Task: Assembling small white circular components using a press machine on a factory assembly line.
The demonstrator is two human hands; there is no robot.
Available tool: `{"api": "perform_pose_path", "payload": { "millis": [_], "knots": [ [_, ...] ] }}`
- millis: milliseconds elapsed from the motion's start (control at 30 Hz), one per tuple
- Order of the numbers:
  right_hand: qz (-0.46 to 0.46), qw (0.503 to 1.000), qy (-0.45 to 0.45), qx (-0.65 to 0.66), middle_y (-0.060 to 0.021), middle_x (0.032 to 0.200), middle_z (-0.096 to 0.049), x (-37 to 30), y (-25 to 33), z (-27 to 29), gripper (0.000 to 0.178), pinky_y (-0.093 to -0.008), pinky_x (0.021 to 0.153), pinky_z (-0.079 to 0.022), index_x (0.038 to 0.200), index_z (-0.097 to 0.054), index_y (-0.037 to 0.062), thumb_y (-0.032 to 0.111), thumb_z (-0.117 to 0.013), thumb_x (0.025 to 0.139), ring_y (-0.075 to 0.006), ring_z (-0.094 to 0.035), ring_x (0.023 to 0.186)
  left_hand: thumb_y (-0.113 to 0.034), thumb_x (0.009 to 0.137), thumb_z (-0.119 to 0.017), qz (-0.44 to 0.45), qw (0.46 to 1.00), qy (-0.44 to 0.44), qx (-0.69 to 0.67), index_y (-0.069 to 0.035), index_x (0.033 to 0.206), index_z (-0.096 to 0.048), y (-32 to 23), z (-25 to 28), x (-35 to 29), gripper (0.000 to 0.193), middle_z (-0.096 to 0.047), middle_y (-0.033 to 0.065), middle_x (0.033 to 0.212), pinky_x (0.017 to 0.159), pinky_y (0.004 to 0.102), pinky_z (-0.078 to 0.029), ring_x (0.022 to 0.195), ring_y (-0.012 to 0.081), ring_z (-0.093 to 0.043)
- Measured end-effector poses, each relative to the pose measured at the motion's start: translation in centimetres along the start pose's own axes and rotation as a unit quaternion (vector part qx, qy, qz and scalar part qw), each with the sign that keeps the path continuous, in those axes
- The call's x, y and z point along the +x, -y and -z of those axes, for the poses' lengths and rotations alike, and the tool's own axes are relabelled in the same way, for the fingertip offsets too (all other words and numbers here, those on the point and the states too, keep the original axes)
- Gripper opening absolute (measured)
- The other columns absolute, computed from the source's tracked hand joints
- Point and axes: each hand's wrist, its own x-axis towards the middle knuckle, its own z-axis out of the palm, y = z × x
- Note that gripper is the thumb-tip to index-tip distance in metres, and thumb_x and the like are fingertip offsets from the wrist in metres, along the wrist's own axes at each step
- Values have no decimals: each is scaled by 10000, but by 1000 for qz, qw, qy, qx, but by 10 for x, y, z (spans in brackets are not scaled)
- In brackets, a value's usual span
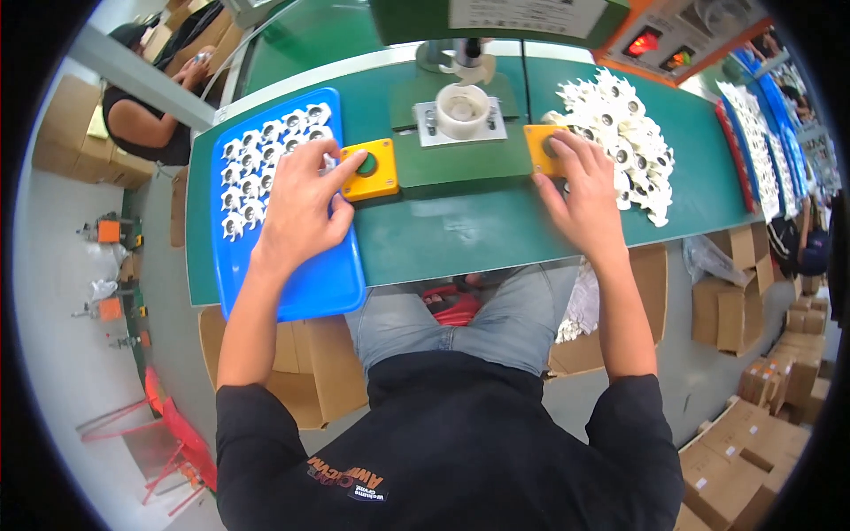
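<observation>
Nearest, one black shirt [443, 434] and one pair of jeans [447, 341], worn by the person seated at the bench.

Cardboard box [332, 358], open, below the bench's left front edge.

Blue tray [297, 288], at the left, its near end overhanging the edge. White pieces [252, 164] with dark centres stand on it in near-regular rows, apparently spaced so that each sits apart.

Left hand [305, 199], partly over the tray: loosely spread, gripping nothing, index fingertip at the green button of the left yellow box [381, 181].

Right hand [583, 181]: fingers laid over the right yellow box [538, 146], thumb by its near corner, nothing seen in the grip; its button is partly covered. The boxes flank a green base [460, 170], one to each side, a spacing that seems meant to occupy both hands clear of the middle.

Loose heap of white parts [624, 146], right, within easy reach of the right hand.

White cup-shaped holder [462, 111], upright on a metal plate [434, 139], centred between the hands, apparently to line up with the machine's spindle [469, 60] above.

Farther: orange control panel [677, 35] with lit switches, upper right; a co-worker [146, 124], upper left.
</observation>
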Motion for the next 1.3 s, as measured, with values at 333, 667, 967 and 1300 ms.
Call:
{"api": "perform_pose_path", "payload": {
  "millis": [333, 667, 967, 1300],
  "knots": [
    [-20, 999, 33, 12, -158, 1328, -623, -3, 0, 9, 478, -470, 1028, -444, 1280, -652, 8, 200, -786, 864, -349, -579, 1251, 8, 679, -628, 12, 999, 1, -35, -2, 1165, -748, -13, -4, 7, 501, -578, 166, 1057, 907, 449, -505, 975, 341, -603],
    [-118, 986, -24, -119, -125, 1053, -728, 2, -82, 8, 154, -445, 890, -527, 942, -789, 44, 181, -792, 872, -325, -656, 989, 40, 745, -632, 40, 997, -51, -46, 33, 1005, -771, -30, 1, 24, 296, -606, 163, 971, 817, 423, -552, 922, 324, -639],
    [-115, 977, -51, -173, -137, 898, -672, 8, -94, 12, 114, -476, 808, -533, 821, -703, 33, 139, -733, 850, -351, -658, 894, -17, 804, -643, 41, 985, -107, -133, -6, 1038, -772, -53, 0, 52, 267, -624, 160, 1004, 783, 413, -559, 906, 332, -661],
    [-338, 891, -106, 283, -109, 907, -757, 30, -38, 23, 203, -330, 824, -557, 1016, -738, -23, 174, -708, 979, -174, -704, 848, -374, 771, -900, 90, 940, -178, -277, 0, 1136, -734, -61, -16, 136, 548, -734, 120, 1068, 823, 385, -572, 865, 275, -664]
  ]
}}
